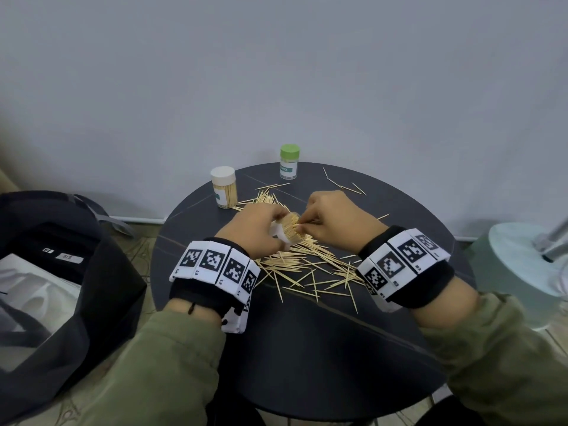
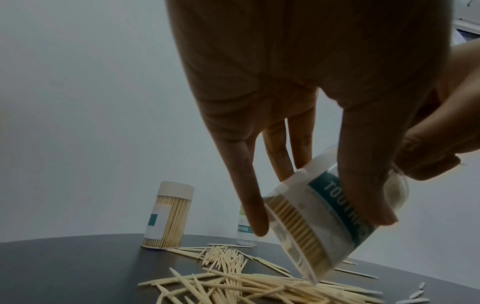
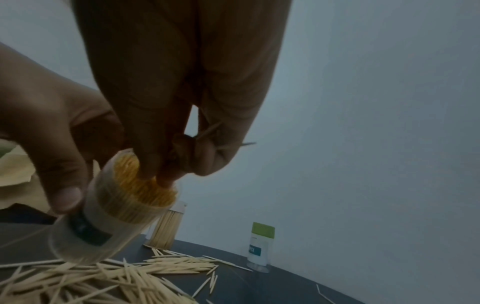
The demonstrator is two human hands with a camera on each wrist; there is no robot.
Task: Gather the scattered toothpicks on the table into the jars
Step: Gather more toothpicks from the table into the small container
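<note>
Holding an open jar (image 1: 287,230) tilted above the bench (image 1: 307,333), left hand (image 1: 255,230) has fingers and thumb wrapped round its clear body; the mouth points toward the right hand (image 1: 335,224). Jar is packed with toothpicks, ends showing at the mouth in the right wrist view (image 3: 145,185). Label reads "TOOTHPICK" in the left wrist view (image 2: 345,207).

Right hand fingertips (image 3: 166,176) are pinched together at the jar mouth, touching the packed ends. A few toothpicks (image 3: 213,131) stick out from between its curled fingers.

Loose toothpicks (image 1: 310,265) lie in a heap on the bench directly under and just nearer than both hands, with a smaller fan (image 1: 264,195) beyond the left hand. A few strays (image 1: 347,186) lie beyond the right hand.

White-lidded jar (image 1: 223,187) stands upright beyond the left hand, full of toothpicks. Green-lidded jar (image 1: 289,161) stands upright farther out, between the two hands' lines, at the bench's far edge; contents can't be read.

Both wrists carry bands with black-and-white markers (image 1: 215,262). Dark bag (image 1: 61,272) sits off the bench outside the left hand. Pale round base (image 1: 519,265) sits outside the right hand.
</note>
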